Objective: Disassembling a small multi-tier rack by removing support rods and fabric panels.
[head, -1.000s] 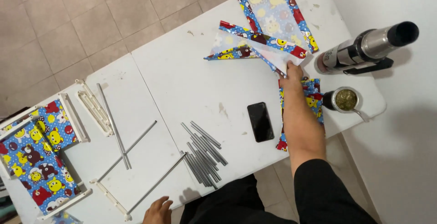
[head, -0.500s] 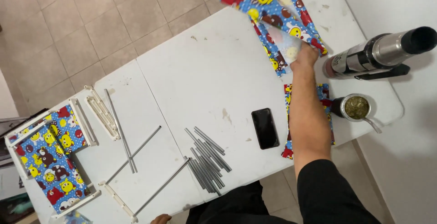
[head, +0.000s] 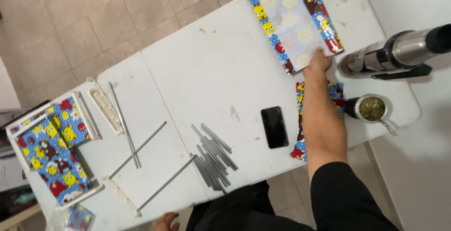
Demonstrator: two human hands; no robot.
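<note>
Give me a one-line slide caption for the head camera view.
Right hand presses a colourful patterned fabric panel flat on a white table, beside metal rods and phone.

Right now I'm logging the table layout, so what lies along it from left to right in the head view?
Framed patterned fabric panel → white plastic frame piece → bundle of grey rods → black phone → right hand on the patterned sheet → metal cup.
</note>
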